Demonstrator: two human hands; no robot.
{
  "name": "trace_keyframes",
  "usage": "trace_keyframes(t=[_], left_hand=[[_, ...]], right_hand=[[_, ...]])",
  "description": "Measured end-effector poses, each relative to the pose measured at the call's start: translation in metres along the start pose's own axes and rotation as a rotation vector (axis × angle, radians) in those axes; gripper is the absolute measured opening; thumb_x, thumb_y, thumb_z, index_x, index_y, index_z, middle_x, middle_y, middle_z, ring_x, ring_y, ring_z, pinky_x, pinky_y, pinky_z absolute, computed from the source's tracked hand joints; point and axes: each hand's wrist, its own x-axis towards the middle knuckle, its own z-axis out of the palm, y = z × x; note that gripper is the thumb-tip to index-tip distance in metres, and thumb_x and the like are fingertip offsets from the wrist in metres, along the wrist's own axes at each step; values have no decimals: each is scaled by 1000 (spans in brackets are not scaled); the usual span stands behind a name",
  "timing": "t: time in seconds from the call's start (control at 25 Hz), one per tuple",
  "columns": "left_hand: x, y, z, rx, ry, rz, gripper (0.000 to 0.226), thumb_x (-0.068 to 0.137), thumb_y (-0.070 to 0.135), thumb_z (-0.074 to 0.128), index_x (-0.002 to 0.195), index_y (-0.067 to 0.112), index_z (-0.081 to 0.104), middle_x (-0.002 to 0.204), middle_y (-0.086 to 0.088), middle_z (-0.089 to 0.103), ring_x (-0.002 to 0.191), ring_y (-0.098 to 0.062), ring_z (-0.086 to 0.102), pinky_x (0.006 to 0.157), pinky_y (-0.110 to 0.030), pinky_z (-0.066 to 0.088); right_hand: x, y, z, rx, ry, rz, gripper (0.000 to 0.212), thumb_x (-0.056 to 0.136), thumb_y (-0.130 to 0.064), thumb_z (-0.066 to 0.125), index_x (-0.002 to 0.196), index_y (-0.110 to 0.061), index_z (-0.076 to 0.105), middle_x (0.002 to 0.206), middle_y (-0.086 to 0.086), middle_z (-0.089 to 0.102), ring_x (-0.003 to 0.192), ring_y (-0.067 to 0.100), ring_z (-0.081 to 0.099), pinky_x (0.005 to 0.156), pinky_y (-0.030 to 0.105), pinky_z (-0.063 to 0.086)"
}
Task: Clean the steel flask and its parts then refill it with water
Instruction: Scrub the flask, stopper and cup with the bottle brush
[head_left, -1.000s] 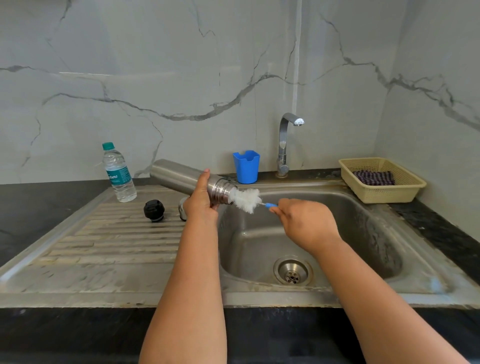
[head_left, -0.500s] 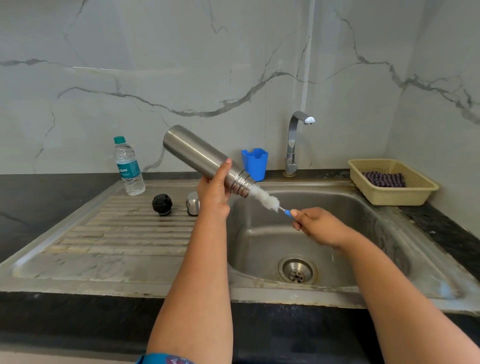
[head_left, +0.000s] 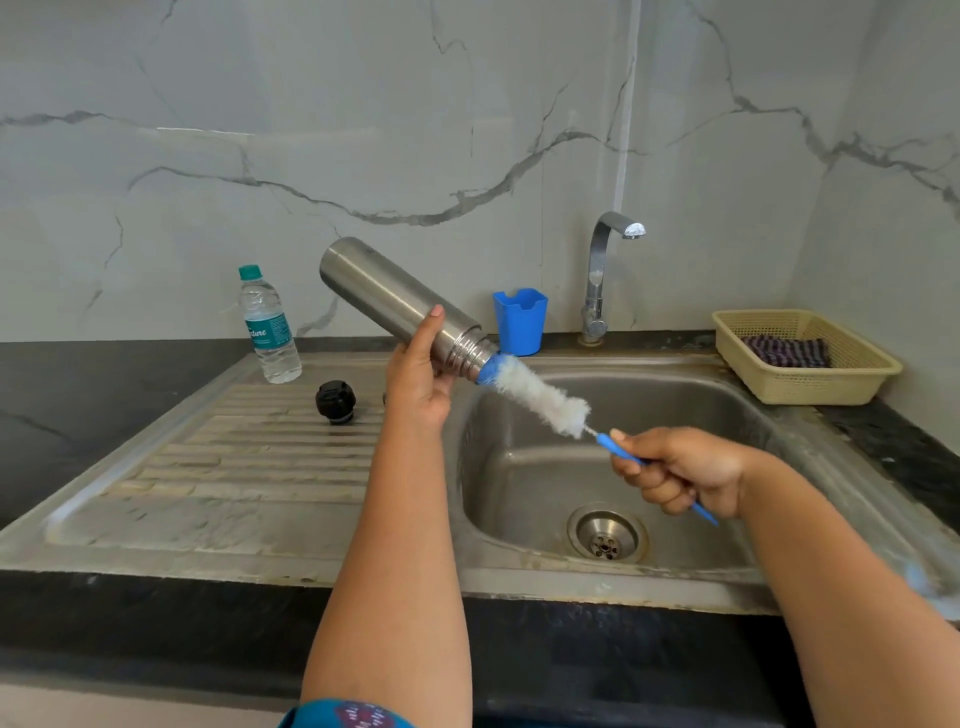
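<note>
My left hand (head_left: 418, 379) grips the flask (head_left: 400, 306) near its neck, mouth tilted down over the sink (head_left: 519, 582) so drips fall into the basin. My right hand (head_left: 675, 475) is curled round the blue handle of the brush (head_left: 540, 397); the bristles are mostly outside, tip at the mouth. Cap (head_left: 335, 401) lies on the drainboard, bottle (head_left: 269, 327) behind. Cup (head_left: 520, 321), tap (head_left: 602, 275), basket (head_left: 802, 358) along the dark desk (head_left: 104, 364); marble walls.

Bare forearms; blue patterned garment (head_left: 358, 716) at bottom edge.
</note>
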Motion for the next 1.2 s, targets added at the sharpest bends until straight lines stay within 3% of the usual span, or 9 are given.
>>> trace_keyframes(t=[0.24, 0.4, 0.48, 0.64, 0.72, 0.8, 0.96, 1.08, 1.2], left_hand=[[3, -10, 2, 78, 244, 184, 44, 70, 18, 90, 104, 13, 61, 107, -6, 72, 94, -19, 72, 88, -42, 59], [5, -7, 0, 6, 330, 174, 56, 67, 28, 91, 109, 13, 56, 108, -3, 69, 91, -17, 72, 79, -36, 62], [5, -5, -4, -36, 302, 140, 60, 71, 25, 89, 118, 9, 56, 112, -6, 69, 93, -19, 72, 75, -36, 62], [6, 1, -8, 35, 155, 107, 52, 76, 19, 85, 120, 7, 60, 117, -11, 70, 100, -22, 71, 74, -34, 61], [3, 3, -6, -13, 37, 34, 48, 79, 21, 81, 120, 7, 60, 117, -12, 70, 102, -24, 71, 76, -36, 60], [1, 1, -3, -2, 35, 31, 48, 79, 21, 81, 120, 8, 59, 117, -11, 70, 102, -23, 71, 80, -37, 60], [6, -8, -2, 30, 317, 193, 64, 66, 27, 92, 113, 13, 50, 113, -6, 67, 96, -21, 71, 84, -39, 60], [9, -5, -3, -53, 412, 194, 79, 64, 36, 92, 121, 13, 42, 116, -6, 62, 97, -21, 69, 82, -41, 61], [12, 2, -12, -106, 340, 153, 69, 72, 24, 89, 126, 6, 50, 119, -11, 66, 97, -24, 71, 79, -45, 61]], right_hand=[[11, -3, -6, -750, 521, -315, 35, 95, -45, 52, 80, -19, 70, 59, -6, 51, 55, 12, 46, 55, 25, 37], [10, -3, 3, -1074, 902, -544, 28, 95, -44, 53, 74, -27, 61, 52, -10, 44, 54, 15, 44, 47, 25, 26], [13, -3, 3, -1035, 829, -514, 32, 97, -44, 49, 75, -23, 60, 52, -11, 42, 53, 13, 43, 48, 24, 27], [2, -2, -12, -280, 124, -119, 44, 99, -42, 41, 82, -8, 63, 50, -5, 34, 44, 10, 24, 44, 21, 24], [-3, 1, -21, -153, 52, -45, 42, 99, -41, 40, 79, -9, 58, 50, -3, 30, 42, 8, 18, 39, 19, 19], [-3, 3, -24, -214, 148, -80, 44, 95, -46, 46, 77, -9, 62, 50, -3, 32, 42, 9, 21, 41, 20, 21], [10, 0, -16, -717, 603, -406, 36, 91, -46, 56, 75, -19, 72, 57, -5, 54, 54, 13, 47, 56, 27, 38], [14, -1, -9, -1167, 1000, -672, 41, 94, -50, 48, 71, -20, 64, 54, -4, 53, 50, 20, 49, 46, 26, 29], [19, -1, 1, -1146, 903, -585, 50, 97, -52, 37, 71, -16, 60, 55, -4, 49, 51, 19, 46, 48, 27, 28]])
